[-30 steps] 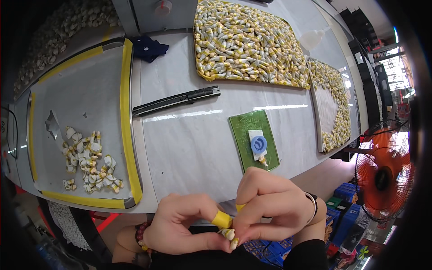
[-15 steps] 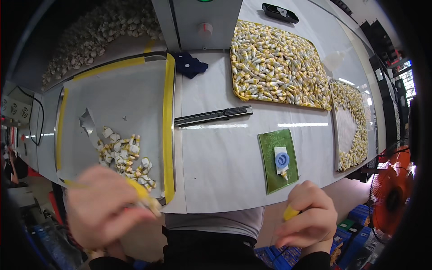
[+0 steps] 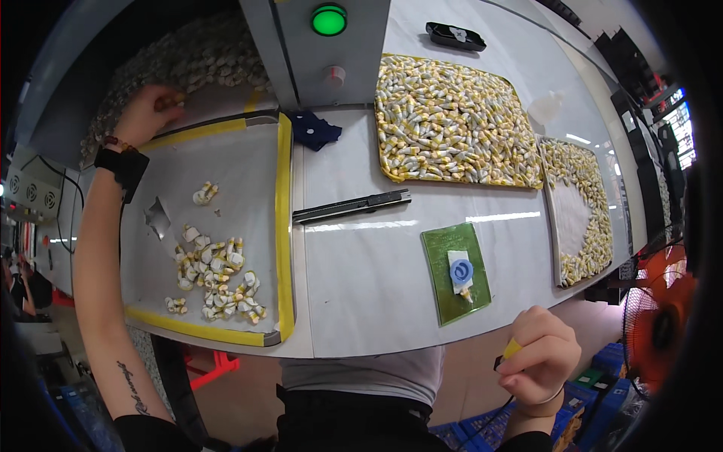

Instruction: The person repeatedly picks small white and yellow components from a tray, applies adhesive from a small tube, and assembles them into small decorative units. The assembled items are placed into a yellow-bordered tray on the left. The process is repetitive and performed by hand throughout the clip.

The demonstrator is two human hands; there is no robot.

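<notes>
My left hand (image 3: 147, 113) reaches over the far edge of a yellow-taped tray (image 3: 285, 226), beside a heap of small whitish pieces (image 3: 218, 71). Its thumb and forefinger are apart, with a bit of yellow at a fingertip. Small white-and-yellow capsule-shaped pieces (image 3: 218, 264) lie in the tray, along with a separate clump (image 3: 205, 193) and a torn silvery scrap (image 3: 157, 218). My right hand (image 3: 538, 354) is raised off the table's near edge with fingers curled in. Yellow shows on one finger, and a small dark thing pokes out at the fingertips; its kind is hidden.
A green pad (image 3: 437, 264) bears a blue ring-shaped piece (image 3: 461, 271). A black utility knife (image 3: 352, 206) lies mid-table. Two trays of yellow-white pieces (image 3: 459, 124) (image 3: 584, 260) stand right. A grey machine housing (image 3: 316, 64) with a lit green button rises at the back; an orange fan (image 3: 659, 309) stands right.
My left hand has moved from the tray's near edge to beyond its far edge. A separate clump now shows farther up the tray. My right hand has shifted slightly right.
</notes>
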